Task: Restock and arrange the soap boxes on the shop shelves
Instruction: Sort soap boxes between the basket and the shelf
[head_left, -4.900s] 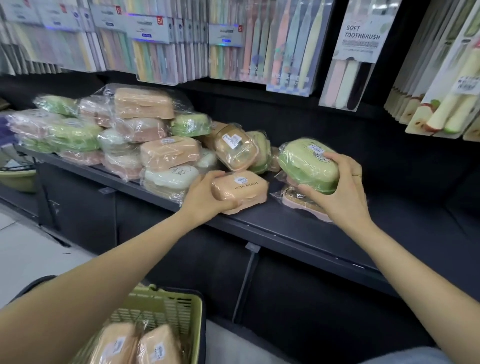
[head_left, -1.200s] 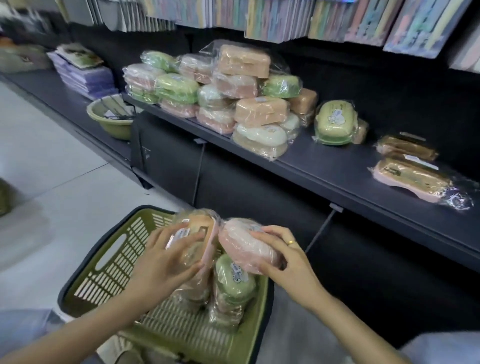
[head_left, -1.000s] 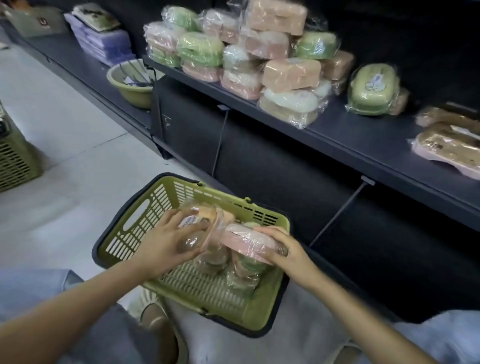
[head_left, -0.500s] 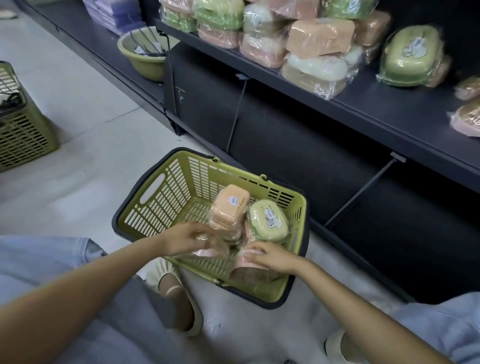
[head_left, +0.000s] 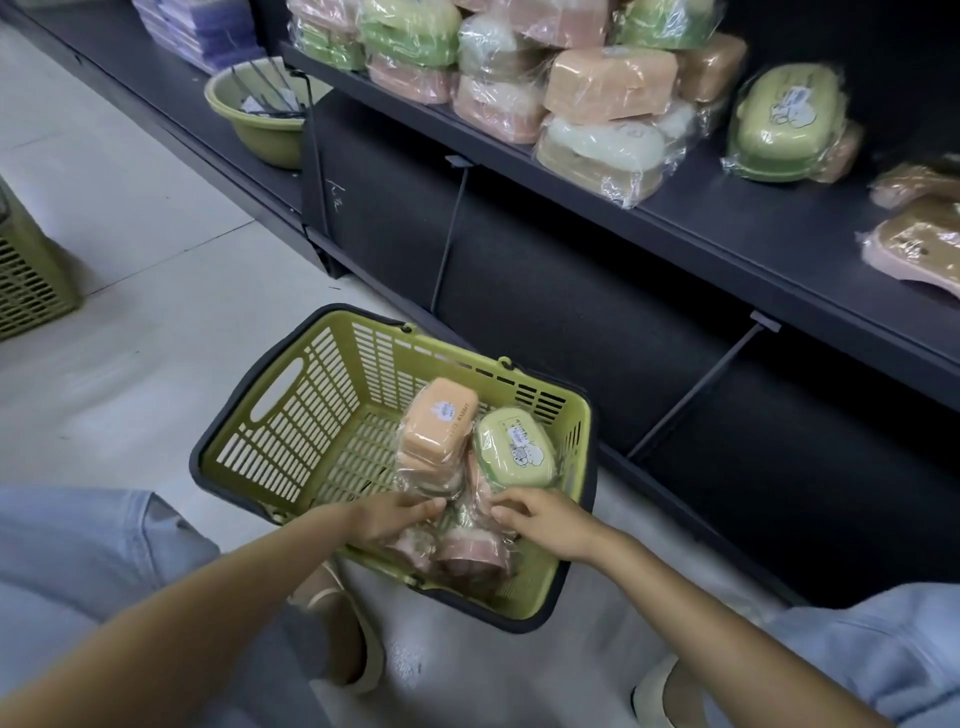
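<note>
At the near right corner of the slatted green plastic basket (head_left: 291, 415), left hand (head_left: 387, 517) and right hand (head_left: 545, 519) pinch crinkly film around rounded pink soap boxes (head_left: 467, 553).

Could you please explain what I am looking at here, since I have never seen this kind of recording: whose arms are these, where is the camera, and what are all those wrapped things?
There is no machine here. The one picture comes from a camera worn on a person's head, looking forward and down, so the two bare arms are the wearer's own.

On the floor stands a green basket holding soap boxes wrapped in clear plastic: an orange soap box and a green soap box lie on top, with pink soap boxes below. The left hand and the right hand both reach into the basket and touch the wrapping there; I cannot tell whether either has closed on a box.

Behind runs a dark shelf with a pile of soap boxes in green, pink, orange and cream. A green bowl sits on the lower ledge to the left.
</note>
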